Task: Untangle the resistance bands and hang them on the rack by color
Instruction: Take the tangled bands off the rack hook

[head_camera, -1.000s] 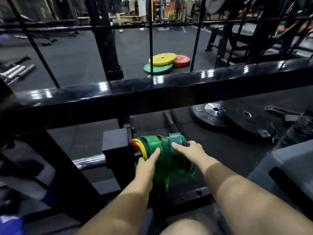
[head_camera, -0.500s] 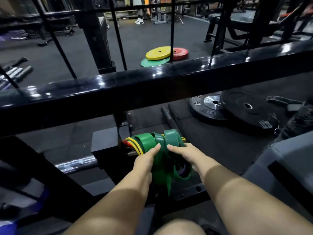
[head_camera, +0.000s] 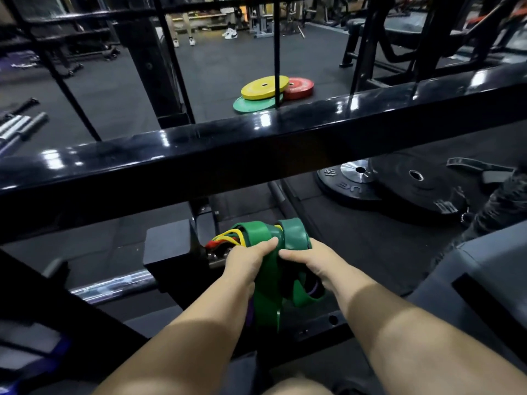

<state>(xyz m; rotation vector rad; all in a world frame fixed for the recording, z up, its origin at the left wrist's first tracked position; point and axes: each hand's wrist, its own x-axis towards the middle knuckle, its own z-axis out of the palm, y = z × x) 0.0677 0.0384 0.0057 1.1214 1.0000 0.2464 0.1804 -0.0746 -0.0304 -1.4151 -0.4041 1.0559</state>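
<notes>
Two hands grasp the tangle: the left hand [head_camera: 248,260] curls round a wide green band [head_camera: 266,292], and the right hand [head_camera: 306,262] clutches the green loop [head_camera: 293,233] beside it. The bundle hangs low under the rack beam [head_camera: 256,143], with yellow bands [head_camera: 228,234] and a red band [head_camera: 211,245] at its left. Better to hold one loop steady and slide the other off sideways than to yank. Whatever carries the bundle is hidden behind it. Purple strands [head_camera: 312,289] barely show, so their count is unclear.
</notes>
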